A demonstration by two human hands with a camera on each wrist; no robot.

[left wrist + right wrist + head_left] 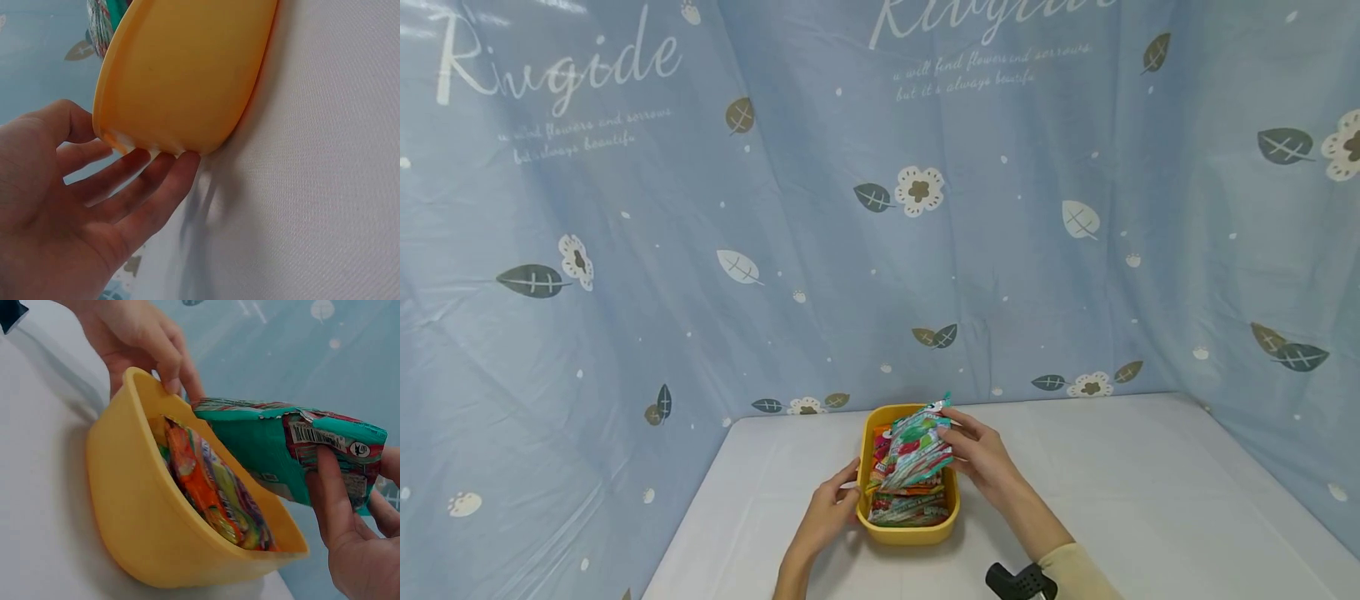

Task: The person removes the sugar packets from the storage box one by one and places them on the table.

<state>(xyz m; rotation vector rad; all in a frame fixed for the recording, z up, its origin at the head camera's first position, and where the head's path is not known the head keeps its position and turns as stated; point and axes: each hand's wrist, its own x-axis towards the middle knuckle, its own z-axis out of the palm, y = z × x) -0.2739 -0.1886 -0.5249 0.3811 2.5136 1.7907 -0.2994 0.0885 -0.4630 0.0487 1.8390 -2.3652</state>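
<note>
A white-clothed table (1090,483) fills the lower part of the head view, and a blue curtain (820,325) printed with leaves, flowers and the word "Rivgide" hangs behind and along both sides. Near the table's middle sits a yellow plastic tub (908,537), its length running twelve to six o'clock, with orange candy packets (203,484) inside. Tilted over its mouth is a teal candy packet (917,447), its long axis running roughly one to seven o'clock, its crimped end toward one. The right hand (987,458), at the packet's three o'clock, pinches it; the left hand (827,512) grips the tub's wall at nine o'clock, apart from the right.
</note>
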